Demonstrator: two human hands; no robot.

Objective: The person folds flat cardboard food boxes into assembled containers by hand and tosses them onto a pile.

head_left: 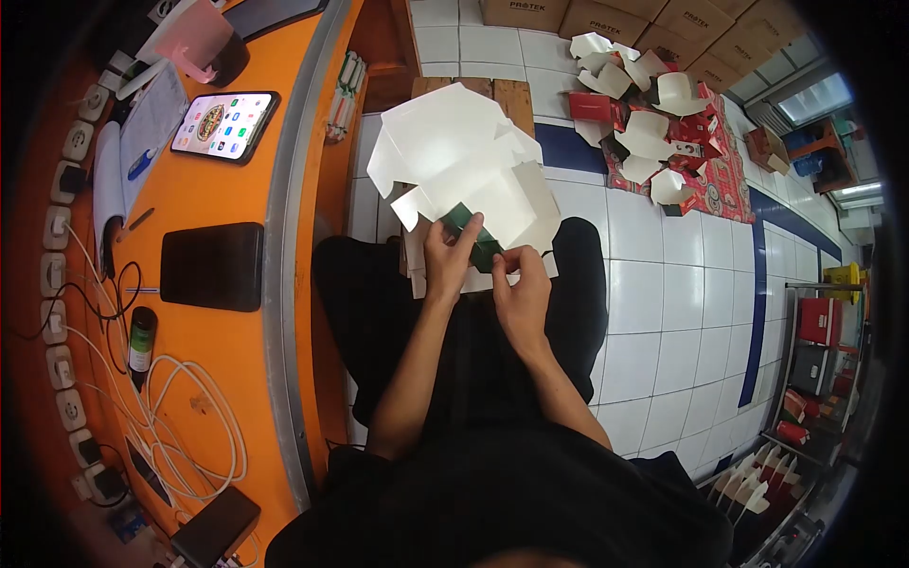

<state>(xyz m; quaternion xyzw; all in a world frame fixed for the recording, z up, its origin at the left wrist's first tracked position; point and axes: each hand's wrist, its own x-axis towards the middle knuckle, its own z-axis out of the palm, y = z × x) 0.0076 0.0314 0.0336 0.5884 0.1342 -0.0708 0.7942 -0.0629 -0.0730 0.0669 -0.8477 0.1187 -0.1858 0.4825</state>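
White cardboard sheets (473, 156) with cut flaps lie unfolded over a small wooden bench (516, 99) in front of my knees. A dark green panel (461, 217) shows at their near edge. Fingers and thumb of my left hand (451, 254) close on the green panel from the left side. On the right, my right hand (520, 284) pinches the same panel's lower corner. Both hands are a short distance apart.
An orange desk (218, 350) on the left bears a phone (224, 126), a black device (212, 267), a small bottle (141, 339) and white cables (237, 426). Partly folded red and white boxes (649, 133) lie on a red cloth at the upper right, near brown cartons (682, 28).
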